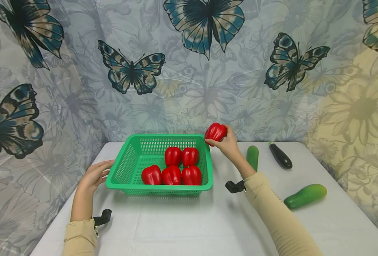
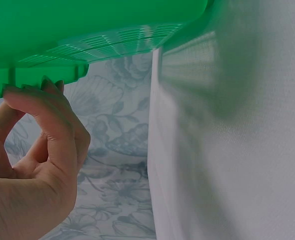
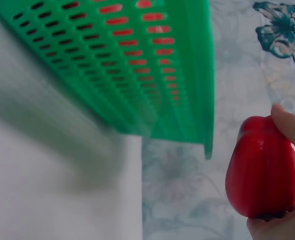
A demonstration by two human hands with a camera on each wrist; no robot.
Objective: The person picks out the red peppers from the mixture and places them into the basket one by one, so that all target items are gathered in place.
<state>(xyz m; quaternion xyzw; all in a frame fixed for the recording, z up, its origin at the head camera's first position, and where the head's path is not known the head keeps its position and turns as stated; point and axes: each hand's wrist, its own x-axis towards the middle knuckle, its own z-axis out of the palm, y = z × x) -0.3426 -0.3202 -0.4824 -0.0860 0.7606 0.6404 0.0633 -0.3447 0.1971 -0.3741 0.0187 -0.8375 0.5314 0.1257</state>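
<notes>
A glossy red bell pepper (image 1: 216,134) is held in my right hand (image 1: 228,143), raised beside the back right corner of a green plastic basket (image 1: 159,186). Thumb and fingers grip opposite ends of this pepper (image 3: 264,167) in the right wrist view. Several more red bell peppers (image 1: 171,175) sit inside the basket, grouped toward its right and front. At the basket's left side is my left hand (image 1: 94,175). Its bent fingers (image 2: 62,117) reach up, with the tips touching the underside of the green rim (image 2: 30,76).
Right of the basket, a green cucumber-like vegetable (image 1: 253,156) lies partly behind my right forearm. A dark eggplant (image 1: 281,155) and a larger green vegetable (image 1: 305,196) lie farther right on the white table (image 1: 176,227). A butterfly-patterned cloth (image 1: 189,96) hangs behind the table.
</notes>
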